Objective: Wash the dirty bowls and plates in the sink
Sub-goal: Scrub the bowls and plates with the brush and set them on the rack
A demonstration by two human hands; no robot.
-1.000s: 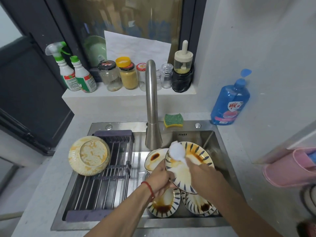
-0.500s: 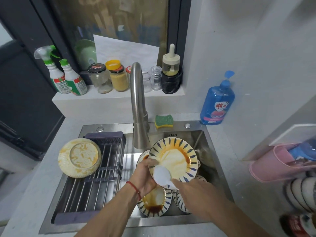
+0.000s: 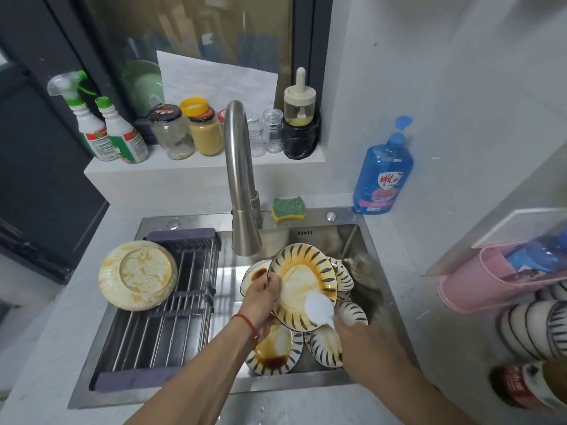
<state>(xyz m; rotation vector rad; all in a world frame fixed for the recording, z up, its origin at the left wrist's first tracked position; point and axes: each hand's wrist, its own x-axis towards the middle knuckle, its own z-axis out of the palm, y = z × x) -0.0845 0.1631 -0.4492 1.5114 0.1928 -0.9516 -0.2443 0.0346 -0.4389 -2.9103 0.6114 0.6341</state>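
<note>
White cloth (image 3: 319,308) has slid to plate (image 3: 302,283) lower right; left hand (image 3: 260,299) gripping rim, right hand (image 3: 362,338) pinching cloth. Advisable: scrubbing orange film in overlapping circles.

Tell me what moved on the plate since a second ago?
The white cloth in the right hand slid from the plate's top edge, across its lower left, to its lower right. The left hand kept holding the plate's left rim, tilted above the sink. Nothing was let go. The upside-down plate on the rack and the sponge stayed put.
</note>
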